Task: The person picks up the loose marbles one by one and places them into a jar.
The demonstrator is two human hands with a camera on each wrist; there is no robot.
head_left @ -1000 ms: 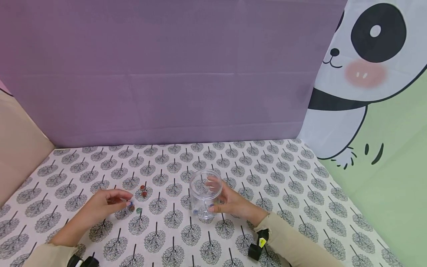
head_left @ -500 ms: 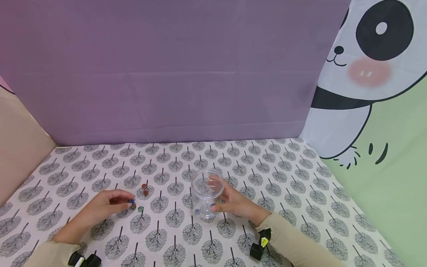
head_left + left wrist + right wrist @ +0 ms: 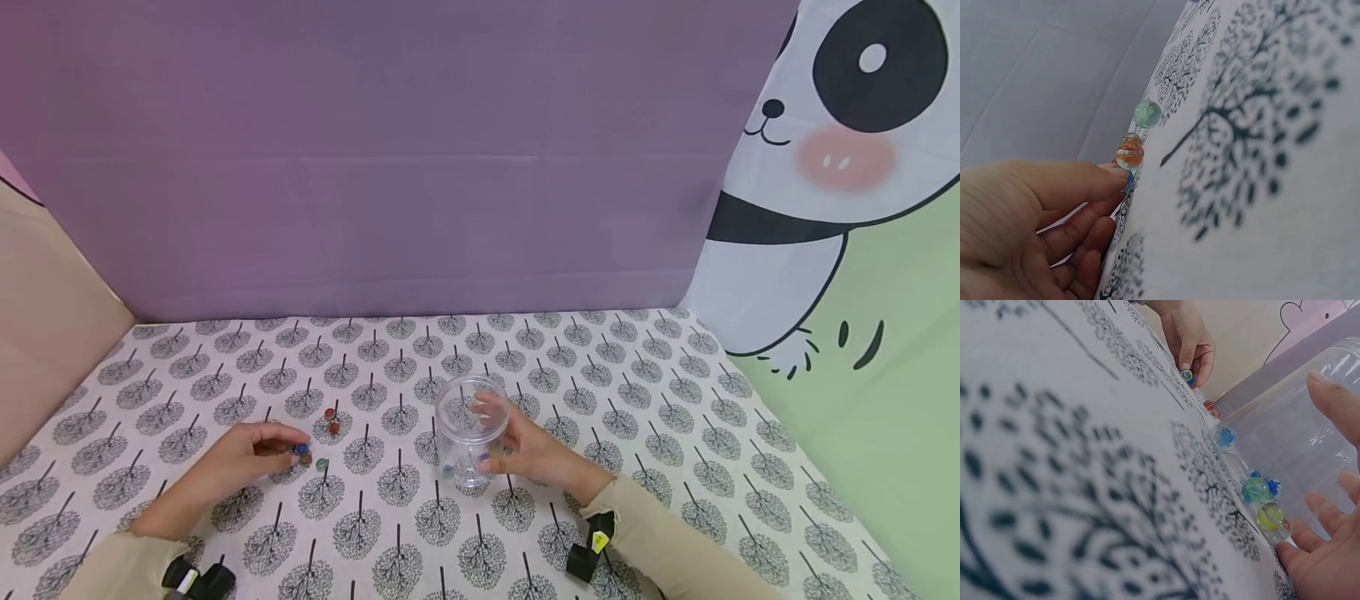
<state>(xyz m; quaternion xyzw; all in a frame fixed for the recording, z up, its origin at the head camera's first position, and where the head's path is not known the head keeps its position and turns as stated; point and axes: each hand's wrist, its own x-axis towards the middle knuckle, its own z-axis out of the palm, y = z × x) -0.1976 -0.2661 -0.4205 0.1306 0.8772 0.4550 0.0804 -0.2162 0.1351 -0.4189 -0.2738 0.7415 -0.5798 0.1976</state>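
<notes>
A clear plastic jar (image 3: 471, 427) stands upright on the tree-print cloth (image 3: 615, 392), with several glass marbles (image 3: 1255, 489) on its bottom. My right hand (image 3: 495, 442) grips the jar from its right side, fingers curled round the wall (image 3: 1300, 425). To the left, my left hand (image 3: 296, 450) pinches a blue marble (image 3: 302, 449) down at the cloth between thumb and fingertips (image 3: 1116, 176). Right beside those fingertips lie an orange-striped marble (image 3: 1129, 153) and a pale green marble (image 3: 1147, 113). Two red marbles (image 3: 332, 420) lie a little farther back.
A purple backdrop (image 3: 390, 167) rises behind the table, a beige panel (image 3: 45, 275) closes the left side, and a panda-print cloth (image 3: 840, 167) hangs at the right. Black wrist-camera mounts (image 3: 588, 554) sit on both sleeves.
The head view has drifted slightly. Both hands keep the same holds in the same places; the jar and the loose marbles have not moved.
</notes>
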